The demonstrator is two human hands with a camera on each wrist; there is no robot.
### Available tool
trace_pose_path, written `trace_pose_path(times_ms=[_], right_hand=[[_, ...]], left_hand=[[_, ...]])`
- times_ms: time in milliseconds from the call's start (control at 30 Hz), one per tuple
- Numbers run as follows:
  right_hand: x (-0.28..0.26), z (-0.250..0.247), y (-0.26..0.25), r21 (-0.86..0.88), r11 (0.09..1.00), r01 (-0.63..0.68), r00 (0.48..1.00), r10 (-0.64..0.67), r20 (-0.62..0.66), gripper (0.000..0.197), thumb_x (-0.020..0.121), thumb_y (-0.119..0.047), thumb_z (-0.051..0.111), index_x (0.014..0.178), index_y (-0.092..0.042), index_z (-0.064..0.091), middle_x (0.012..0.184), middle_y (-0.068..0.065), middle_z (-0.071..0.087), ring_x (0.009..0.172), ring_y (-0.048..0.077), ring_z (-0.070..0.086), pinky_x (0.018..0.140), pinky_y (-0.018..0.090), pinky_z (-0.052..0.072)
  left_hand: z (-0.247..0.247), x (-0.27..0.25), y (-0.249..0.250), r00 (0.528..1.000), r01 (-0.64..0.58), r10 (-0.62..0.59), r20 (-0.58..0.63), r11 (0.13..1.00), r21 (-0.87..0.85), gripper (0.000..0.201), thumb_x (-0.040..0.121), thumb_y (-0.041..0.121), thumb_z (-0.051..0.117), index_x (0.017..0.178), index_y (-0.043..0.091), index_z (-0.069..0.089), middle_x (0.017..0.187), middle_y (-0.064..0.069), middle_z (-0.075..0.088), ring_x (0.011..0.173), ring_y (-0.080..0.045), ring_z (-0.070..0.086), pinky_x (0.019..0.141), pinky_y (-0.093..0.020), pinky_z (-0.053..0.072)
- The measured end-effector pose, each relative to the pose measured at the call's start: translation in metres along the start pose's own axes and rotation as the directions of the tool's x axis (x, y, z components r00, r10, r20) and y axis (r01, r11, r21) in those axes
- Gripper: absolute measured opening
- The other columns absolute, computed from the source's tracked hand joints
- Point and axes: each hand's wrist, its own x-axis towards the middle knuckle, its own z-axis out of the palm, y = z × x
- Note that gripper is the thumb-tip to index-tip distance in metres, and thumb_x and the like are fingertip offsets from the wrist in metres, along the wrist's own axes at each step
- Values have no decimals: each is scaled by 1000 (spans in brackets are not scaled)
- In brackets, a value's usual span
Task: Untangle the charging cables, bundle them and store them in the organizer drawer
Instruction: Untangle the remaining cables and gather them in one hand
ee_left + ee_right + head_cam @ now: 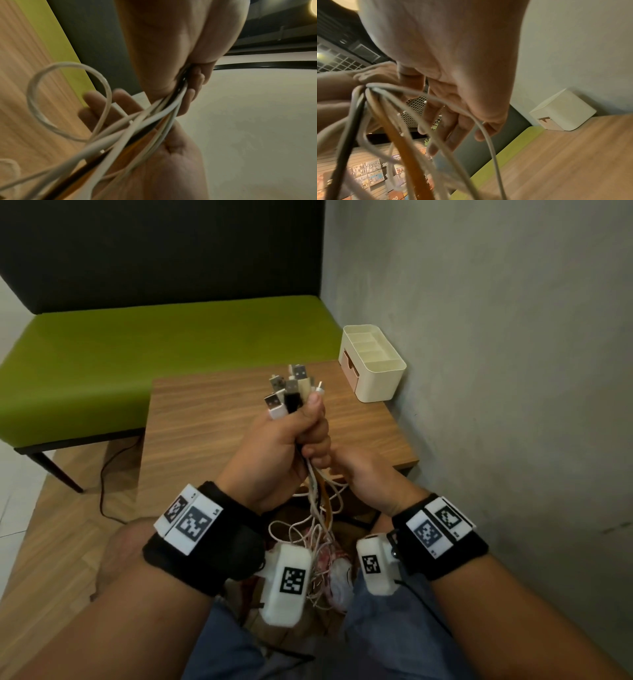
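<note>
My left hand [284, 440] grips a bunch of charging cables [318, 501] in its fist above the wooden table [205, 422]. Several USB plugs [291, 392] stick up out of the fist, white and black ones. The loose, tangled lengths hang down toward my lap. Just below sits my right hand [363, 477], thumb against the left fist. In the left wrist view the cables [137, 128] leave my left hand [163, 47] and run across the right palm. In the right wrist view my right hand [453, 67] has loose fingers [447, 135] with one white cable [488, 135] draped over them.
A cream organizer [373, 364] with a pinkish drawer [349, 364] stands at the table's far right corner against the grey wall; it shows in the right wrist view as the organizer [563, 112]. A green bench [137, 347] lies behind the table. A black cord [106, 474] trails on the floor.
</note>
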Motion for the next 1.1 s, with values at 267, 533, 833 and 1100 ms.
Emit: trace_pose_path(times_ms=[267, 533, 833, 1100], right_hand=[[6, 4, 3, 75, 989, -124, 975, 108, 196, 25, 100, -16, 48, 88, -20, 70, 78, -9, 73, 77, 3, 67, 79, 25, 52], [22, -9, 30, 159, 950, -270, 868, 312, -388, 16, 87, -16, 63, 90, -29, 55, 81, 1, 62, 70, 18, 56, 71, 41, 45], [8, -22, 23, -79, 973, -218, 887, 164, -431, 32, 87, 1, 56, 89, -30, 64, 114, -12, 57, 91, 1, 57, 74, 21, 44], [6, -20, -1, -254, 930, -267, 953, 216, -211, 22, 92, -45, 62, 111, -35, 67, 103, -12, 72, 98, 4, 67, 98, 36, 50]], left_hand=[[4, 1, 8, 999, 11, -10, 41, 1000, -16, 23, 98, 27, 46, 78, 17, 38, 57, 6, 26, 48, -6, 29, 49, -21, 30], [-9, -5, 13, 1000, -18, 18, 0, 998, 54, 23, 98, 26, 48, 78, 17, 41, 58, 6, 28, 48, -7, 29, 49, -21, 33], [-23, -5, 20, 990, -42, 52, -130, 996, 78, 26, 101, 24, 45, 76, 18, 42, 58, 6, 25, 48, -7, 28, 47, -20, 33], [-22, -7, 13, 987, -23, 46, -156, 989, 148, 23, 100, 23, 48, 78, 18, 42, 60, 5, 29, 49, -8, 31, 49, -21, 34]])
